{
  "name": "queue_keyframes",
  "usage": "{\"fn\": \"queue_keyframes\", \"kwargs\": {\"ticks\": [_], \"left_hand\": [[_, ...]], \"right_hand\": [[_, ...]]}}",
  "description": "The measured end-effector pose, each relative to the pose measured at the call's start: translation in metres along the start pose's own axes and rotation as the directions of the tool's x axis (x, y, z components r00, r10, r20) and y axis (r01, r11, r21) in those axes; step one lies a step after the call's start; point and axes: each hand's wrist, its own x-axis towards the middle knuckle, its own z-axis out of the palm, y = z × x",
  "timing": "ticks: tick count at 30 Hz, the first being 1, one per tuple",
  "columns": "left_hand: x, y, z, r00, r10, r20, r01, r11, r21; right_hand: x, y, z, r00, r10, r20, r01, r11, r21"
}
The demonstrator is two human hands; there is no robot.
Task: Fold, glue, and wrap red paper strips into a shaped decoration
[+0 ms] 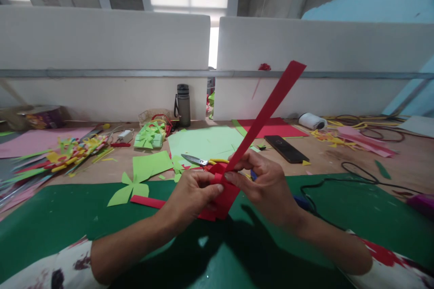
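A red paper strip [271,104] rises up and to the right from between my hands, its far end free in the air. My left hand [193,192] is closed on the lower red paper, thumb on top. My right hand [259,180] pinches the strip close to its lower end. Folded or curled red paper shows between the two hands, its exact shape partly hidden by the fingers. Another red strip [147,201] sticks out to the left beneath my left wrist. Just behind my hands lie scissors [196,160] with yellow handles.
A green mat [84,203] covers the near table. Light green paper [206,142], a green leaf cutout [130,188], a phone [285,148] and a bottle [183,106] stand or lie beyond. A black cable [325,183] crosses the right side. Paper flowers [79,149] pile up left.
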Motion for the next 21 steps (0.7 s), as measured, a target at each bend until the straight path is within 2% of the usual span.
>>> {"fn": "queue_keyframes", "kwargs": {"ticks": [4,10,12,17,19,21], "left_hand": [[0.000,0.001,0.001,1.000,-0.004,-0.025,0.004,1.000,-0.006],[0.002,0.001,-0.002,0.999,-0.039,-0.015,0.038,0.994,-0.101],[0.004,-0.002,-0.004,0.999,-0.048,-0.005,0.046,0.989,-0.139],[0.007,-0.007,-0.008,0.998,-0.060,-0.001,0.059,0.979,-0.196],[0.008,-0.007,-0.007,0.998,-0.060,-0.014,0.057,0.980,-0.192],[0.008,-0.006,-0.007,0.998,-0.050,-0.024,0.045,0.986,-0.158]], "right_hand": [[0.001,0.001,-0.001,1.000,-0.002,0.015,0.003,1.000,-0.027],[0.000,0.004,-0.002,0.997,0.054,-0.050,-0.059,0.993,-0.098],[-0.002,0.008,-0.002,0.995,0.092,-0.027,-0.094,0.993,-0.072],[-0.005,0.016,0.002,0.978,0.199,0.057,-0.205,0.973,0.111],[-0.006,0.016,0.004,0.972,0.221,0.080,-0.229,0.966,0.115],[-0.007,0.014,0.007,0.978,0.195,0.081,-0.202,0.975,0.094]]}}
